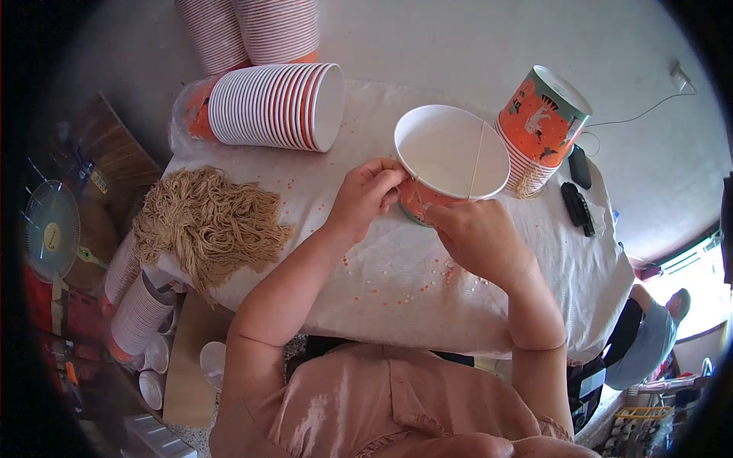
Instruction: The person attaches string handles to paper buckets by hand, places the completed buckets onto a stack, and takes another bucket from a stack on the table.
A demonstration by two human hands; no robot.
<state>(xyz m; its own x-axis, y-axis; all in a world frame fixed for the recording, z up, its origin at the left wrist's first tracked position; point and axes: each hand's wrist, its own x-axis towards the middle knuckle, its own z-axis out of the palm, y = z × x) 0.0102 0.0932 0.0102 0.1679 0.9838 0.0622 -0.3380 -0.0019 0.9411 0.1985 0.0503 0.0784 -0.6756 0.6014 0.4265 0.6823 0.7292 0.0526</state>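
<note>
A paper bucket (pixel 434 143), white inside and orange outside, stands on the cloth-covered table in front of me. A thin tan string (pixel 478 156) crosses its mouth near the right side. My left hand (pixel 368 192) pinches at the rim on the left, where a bit of string shows. At the front of the bucket, just below the rim, my right hand (pixel 482 238) is closed with its fingers toward the wall; a short piece of string shows by the fingertips. What exactly lies between the right fingers is partly hidden.
A nested stack of buckets (pixel 267 111) lies at the back left, beside a heap of tan strings (pixel 206 221). Upturned buckets (pixel 538 114) stand at right, near two black tools (pixel 577 209). Small paper dots (pixel 427 288) litter the cloth. A person (pixel 645 336) is at far right.
</note>
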